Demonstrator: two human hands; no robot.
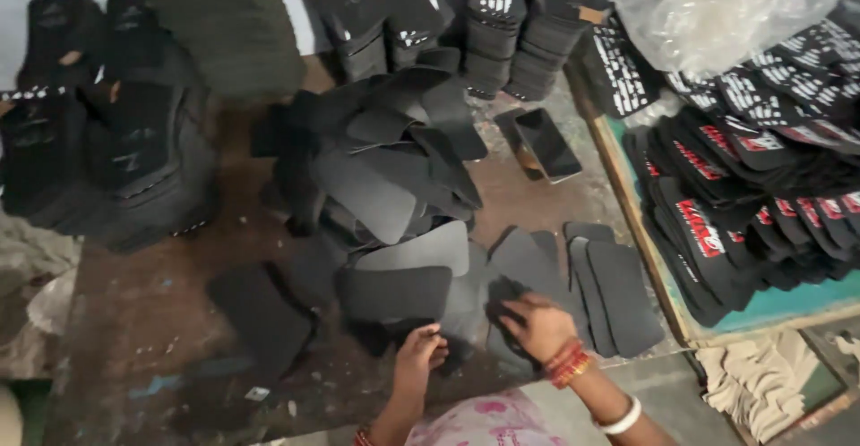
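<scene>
A loose heap of dark grey flat cut pieces [385, 168] lies in the middle of a worn brown table [152, 321]. My left hand [419, 352] pinches the edge of one dark piece [394, 295] at the heap's near side. My right hand [537, 323], with red bangles at the wrist, presses flat on another dark piece [524, 271]. A short row of similar pieces [614, 294] lies fanned out just right of that hand.
A dark phone [546, 144] lies on the table past the heap. Stacks of black printed pieces [752, 186] cover a green-topped board at the right. More black stacks [107, 132] stand left and behind. A clear plastic bag [708, 3] sits top right.
</scene>
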